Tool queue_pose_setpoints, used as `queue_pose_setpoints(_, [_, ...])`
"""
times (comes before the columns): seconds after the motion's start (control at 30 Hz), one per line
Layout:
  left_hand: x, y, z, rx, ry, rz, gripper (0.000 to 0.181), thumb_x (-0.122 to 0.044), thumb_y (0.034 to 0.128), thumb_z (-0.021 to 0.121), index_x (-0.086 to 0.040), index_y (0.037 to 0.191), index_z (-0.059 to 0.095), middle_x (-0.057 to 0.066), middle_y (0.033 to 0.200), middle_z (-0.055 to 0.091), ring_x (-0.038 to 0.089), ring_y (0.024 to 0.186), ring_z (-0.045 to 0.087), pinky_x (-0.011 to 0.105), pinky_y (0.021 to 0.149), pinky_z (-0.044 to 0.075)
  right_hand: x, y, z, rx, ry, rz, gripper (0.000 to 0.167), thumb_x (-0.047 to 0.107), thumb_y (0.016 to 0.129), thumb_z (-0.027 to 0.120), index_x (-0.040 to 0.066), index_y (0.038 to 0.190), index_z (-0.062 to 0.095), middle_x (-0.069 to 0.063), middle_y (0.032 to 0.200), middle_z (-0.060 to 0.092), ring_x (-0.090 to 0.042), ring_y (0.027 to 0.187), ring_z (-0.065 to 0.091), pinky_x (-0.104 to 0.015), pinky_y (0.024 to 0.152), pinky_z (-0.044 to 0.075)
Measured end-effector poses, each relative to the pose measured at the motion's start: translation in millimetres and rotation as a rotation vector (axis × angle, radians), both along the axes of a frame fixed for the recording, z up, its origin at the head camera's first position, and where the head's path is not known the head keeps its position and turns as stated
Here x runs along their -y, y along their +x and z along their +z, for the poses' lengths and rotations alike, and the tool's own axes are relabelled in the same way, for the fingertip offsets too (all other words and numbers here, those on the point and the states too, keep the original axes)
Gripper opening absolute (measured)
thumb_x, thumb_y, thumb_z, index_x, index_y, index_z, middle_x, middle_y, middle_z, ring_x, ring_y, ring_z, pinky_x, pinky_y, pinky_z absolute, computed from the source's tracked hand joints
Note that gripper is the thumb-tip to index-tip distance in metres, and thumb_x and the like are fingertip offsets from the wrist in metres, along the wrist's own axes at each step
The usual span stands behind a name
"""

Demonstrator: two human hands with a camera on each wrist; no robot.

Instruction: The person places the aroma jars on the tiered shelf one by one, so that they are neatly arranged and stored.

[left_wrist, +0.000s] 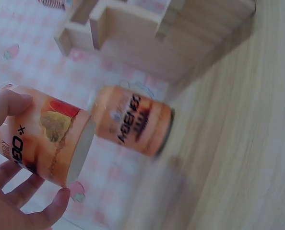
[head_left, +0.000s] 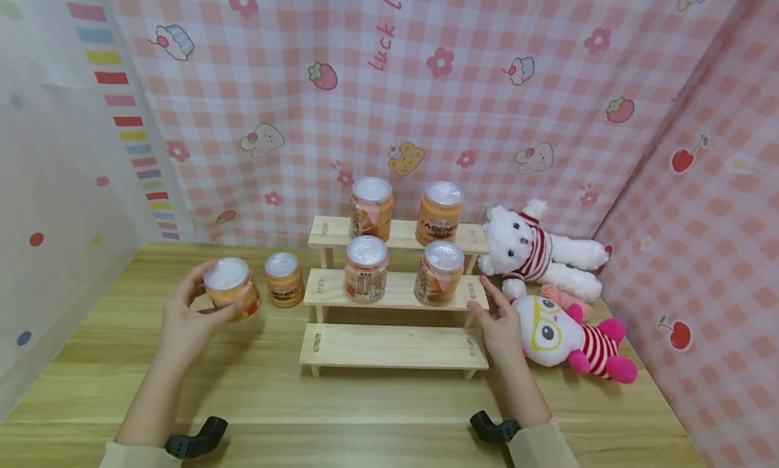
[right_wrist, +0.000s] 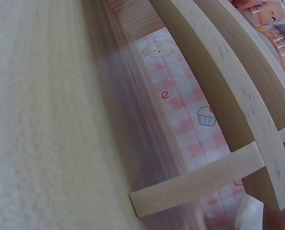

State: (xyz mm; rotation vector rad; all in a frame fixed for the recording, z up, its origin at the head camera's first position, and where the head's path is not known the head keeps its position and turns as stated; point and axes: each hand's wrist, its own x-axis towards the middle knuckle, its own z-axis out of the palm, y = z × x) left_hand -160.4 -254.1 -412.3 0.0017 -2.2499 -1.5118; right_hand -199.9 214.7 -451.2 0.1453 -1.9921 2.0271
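My left hand (head_left: 191,312) grips an orange-labelled can (head_left: 234,289) with a clear lid, thumb on one side and fingers on the other. In the left wrist view the held can (left_wrist: 44,134) is tilted and its base shows, off the table. Just right of it a similar can (head_left: 284,281) stands upright on the table. A three-step wooden display rack (head_left: 389,346) stands in the middle, with two cans on the top step and two on the middle step. My right hand (head_left: 502,326) holds the middle step's right end between thumb and fingers; the right wrist view does not show it.
A white plush bear (head_left: 517,241) in a striped top lies right of the rack. In front of it lies a pink-and-white plush toy (head_left: 566,336) with yellow glasses, close to my right hand. A checked pink cloth (head_left: 389,103) hangs behind the wood-grain table (head_left: 274,393).
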Motion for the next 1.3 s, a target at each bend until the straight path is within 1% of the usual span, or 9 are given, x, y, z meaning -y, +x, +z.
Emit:
queue_pose_setpoints(0.13, [-9.0, 10.7, 8.6, -0.017, -0.013, -0.029, 0.076, -0.001, 0.0739, 0.082, -0.01, 0.141, 0.046, 0.007, 0.123, 0.051, 0.01, 0.105, 0.046, 0.016, 0.07, 0.052, -1, -0.2, -1.0, -0.003, -0.001, -0.007, 0.052, -0.009, 0.089, 0.06, -0.006, 0.139, 0.044, -0.019, 0.148, 0.036, -0.022, 0.137, 0.031, -0.019, 0.102, 0.034])
queue_pose_setpoints(0.27, [-18.8, 20.1, 16.0, -0.033, -0.004, -0.081, 0.076, 0.001, 0.0729, 0.082, -0.009, 0.14, 0.047, 0.003, 0.119, 0.054, 0.012, 0.105, 0.048, 0.018, 0.071, 0.053, -1, 0.4, -1.0, -0.002, -0.002, -0.011, 0.052, -0.009, 0.089, 0.061, -0.006, 0.139, 0.044, -0.021, 0.147, 0.035, -0.021, 0.138, 0.03, -0.019, 0.102, 0.034])
queue_pose_setpoints(0.47, [-36.3, 33.8, 27.1, -0.02, 0.015, -0.148, 0.077, 0.001, 0.071, 0.083, -0.009, 0.139, 0.047, 0.0, 0.119, 0.055, 0.012, 0.106, 0.049, 0.02, 0.074, 0.053, -1, 1.2, -1.2, 0.007, 0.009, -0.011, 0.053, -0.007, 0.09, 0.061, -0.005, 0.139, 0.044, -0.02, 0.148, 0.036, -0.021, 0.138, 0.03, -0.018, 0.103, 0.033])
queue_pose_setpoints(0.7, [-62.0, 46.3, 38.5, -0.005, 0.047, -0.225, 0.079, 0.001, 0.0671, 0.085, -0.009, 0.137, 0.049, 0.004, 0.123, 0.053, 0.015, 0.108, 0.048, 0.022, 0.077, 0.051, -1, 1.2, -0.4, 0.012, 0.02, -0.013, 0.053, -0.006, 0.09, 0.061, -0.006, 0.14, 0.042, -0.019, 0.148, 0.036, -0.02, 0.138, 0.03, -0.018, 0.101, 0.035])
queue_pose_setpoints(0.8, [-73.8, 48.9, 41.4, 0.001, 0.035, -0.252, 0.079, -0.002, 0.0665, 0.087, -0.011, 0.136, 0.05, 0.005, 0.125, 0.053, 0.015, 0.108, 0.048, 0.023, 0.078, 0.051, -2, 1.2, 0.0, 0.014, 0.018, -0.01, 0.054, -0.005, 0.09, 0.061, -0.006, 0.14, 0.042, -0.017, 0.148, 0.036, -0.02, 0.137, 0.032, -0.018, 0.1, 0.036])
queue_pose_setpoints(0.9, [-86.0, 48.7, 43.4, 0.002, 0.035, -0.286, 0.078, -0.005, 0.0662, 0.088, -0.013, 0.135, 0.052, 0.005, 0.126, 0.054, 0.017, 0.109, 0.049, 0.026, 0.079, 0.051, -2, 0.8, 0.4, 0.015, 0.015, -0.007, 0.054, -0.004, 0.09, 0.062, -0.005, 0.141, 0.042, -0.016, 0.148, 0.037, -0.021, 0.135, 0.034, -0.017, 0.098, 0.039])
queue_pose_setpoints(1.07, [-106.1, 46.8, 44.6, 0.015, 0.073, -0.354, 0.077, -0.008, 0.0651, 0.089, -0.017, 0.133, 0.054, 0.003, 0.127, 0.055, 0.02, 0.111, 0.048, 0.037, 0.082, 0.05, -2, 0.5, 0.6, 0.027, 0.01, -0.005, 0.054, -0.004, 0.091, 0.061, -0.003, 0.141, 0.042, -0.013, 0.148, 0.038, -0.02, 0.135, 0.035, -0.017, 0.097, 0.039])
queue_pose_setpoints(1.17, [-117.3, 45.1, 44.2, 0.025, 0.101, -0.391, 0.076, -0.009, 0.0641, 0.089, -0.019, 0.131, 0.055, 0.001, 0.129, 0.054, 0.021, 0.111, 0.048, 0.044, 0.084, 0.048, -1, 0.8, 0.7, 0.034, 0.008, -0.006, 0.054, -0.004, 0.09, 0.061, -0.003, 0.141, 0.042, -0.014, 0.148, 0.037, -0.02, 0.135, 0.034, -0.018, 0.098, 0.039])
queue_pose_setpoints(1.3, [-132.2, 42.1, 42.7, 0.02, 0.135, -0.436, 0.075, -0.007, 0.0629, 0.09, -0.02, 0.129, 0.056, -0.001, 0.131, 0.053, 0.023, 0.11, 0.049, 0.048, 0.083, 0.048, -1, 0.9, 0.5, 0.031, 0.01, -0.005, 0.054, -0.004, 0.09, 0.062, -0.003, 0.141, 0.043, -0.015, 0.149, 0.037, -0.019, 0.136, 0.033, -0.018, 0.099, 0.037])
